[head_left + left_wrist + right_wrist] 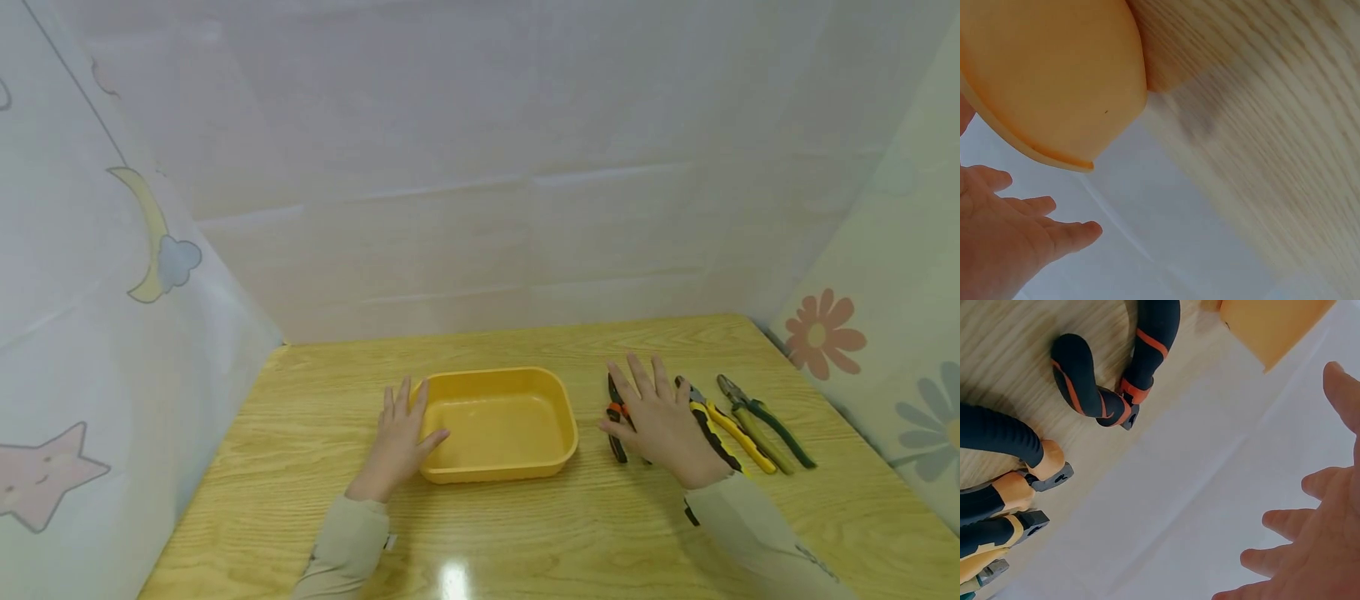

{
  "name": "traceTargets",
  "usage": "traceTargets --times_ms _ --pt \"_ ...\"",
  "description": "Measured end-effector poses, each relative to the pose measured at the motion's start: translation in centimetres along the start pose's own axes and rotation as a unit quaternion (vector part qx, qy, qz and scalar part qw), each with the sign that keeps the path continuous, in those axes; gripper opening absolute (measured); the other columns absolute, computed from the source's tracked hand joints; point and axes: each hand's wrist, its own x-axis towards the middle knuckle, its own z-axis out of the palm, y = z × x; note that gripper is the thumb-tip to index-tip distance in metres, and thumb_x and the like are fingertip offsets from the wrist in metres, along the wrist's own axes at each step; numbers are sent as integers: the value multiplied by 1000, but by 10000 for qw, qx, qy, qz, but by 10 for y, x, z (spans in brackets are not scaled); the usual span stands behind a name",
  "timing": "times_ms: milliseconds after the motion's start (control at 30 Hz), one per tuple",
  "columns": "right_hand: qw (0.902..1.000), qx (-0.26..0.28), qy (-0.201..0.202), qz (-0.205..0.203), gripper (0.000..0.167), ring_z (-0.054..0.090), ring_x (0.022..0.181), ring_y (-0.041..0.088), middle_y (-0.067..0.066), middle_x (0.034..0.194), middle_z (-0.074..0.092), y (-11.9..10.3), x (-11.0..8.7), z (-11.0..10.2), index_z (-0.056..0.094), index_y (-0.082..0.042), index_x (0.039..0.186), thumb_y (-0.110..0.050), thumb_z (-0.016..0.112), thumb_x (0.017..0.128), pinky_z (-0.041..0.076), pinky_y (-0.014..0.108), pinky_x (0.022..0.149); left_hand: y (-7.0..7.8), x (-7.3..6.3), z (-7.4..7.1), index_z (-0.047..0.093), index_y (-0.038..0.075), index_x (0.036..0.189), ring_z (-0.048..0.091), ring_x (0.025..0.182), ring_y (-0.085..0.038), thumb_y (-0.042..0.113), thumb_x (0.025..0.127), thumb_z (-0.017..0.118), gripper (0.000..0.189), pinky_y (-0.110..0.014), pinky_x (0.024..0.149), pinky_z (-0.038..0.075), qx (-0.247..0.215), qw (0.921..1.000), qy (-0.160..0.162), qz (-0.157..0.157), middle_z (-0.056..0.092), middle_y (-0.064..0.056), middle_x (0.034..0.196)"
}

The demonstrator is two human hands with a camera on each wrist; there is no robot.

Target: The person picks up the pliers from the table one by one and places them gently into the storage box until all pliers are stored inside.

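Observation:
A yellow plastic tray (495,476) sits on the table, with nothing inside it. My left hand (401,442) is at the tray's left rim with its fingers spread; in the left wrist view, its fingers (1075,237) look straight, close to the tray wall (1072,75). My right hand (660,425) hovers, fingers spread and holding nothing, over a row of pliers. Black-and-orange pliers (1154,350) lie nearest the tray, partly hidden by that hand in the head view. Further right are yellow-and-black pliers (753,442) and green-handled pliers (783,435).
Dark-handled pliers with pale orange collars (1000,440) show in the right wrist view. The wood-grain table (315,417) meets a white sheet (480,250) behind. Printed sheets with a star (52,475) and flowers (825,333) stand at the sides.

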Motion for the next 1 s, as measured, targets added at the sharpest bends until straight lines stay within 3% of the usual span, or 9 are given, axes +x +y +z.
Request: traceTargets --times_ms 200,367,533,733,1000 --pt "10000 -45 -5 -17 84 9 138 55 31 154 17 1 -2 2 28 -2 152 -44 67 90 15 81 95 -1 -1 0 14 -4 153 3 137 -58 27 96 62 80 -68 106 20 -343 9991 -138 -196 6 -34 154" --pt "10000 -71 3 55 86 11 137 56 31 154 18 2 -3 5 24 -4 153 -44 66 90 17 81 94 -5 0 0 5 -5 153 11 140 -50 23 98 60 82 -62 109 22 -890 9944 -240 -524 3 -31 156" --pt "9997 -152 161 106 86 14 137 56 31 152 21 2 -4 13 30 -3 151 -43 70 87 19 81 94 -11 -1 -1 2 -6 152 12 142 -45 22 99 59 83 -58 111 20 -1250 9893 -346 -668 4 -29 157" --pt "9992 -224 298 129 87 17 135 57 32 151 23 3 -5 21 31 -2 150 -42 72 85 22 80 94 -14 -2 -4 3 -7 152 11 142 -45 18 100 56 79 -59 112 17 -2043 9714 -499 -1105 8 -29 156" --pt "9998 -167 139 31 88 22 132 60 34 150 23 2 -8 32 27 -1 151 -43 69 88 29 78 91 -23 3 -3 18 -13 148 41 127 -50 3 97 56 66 -50 96 47 -2667 9483 -308 -1693 26 -33 149"
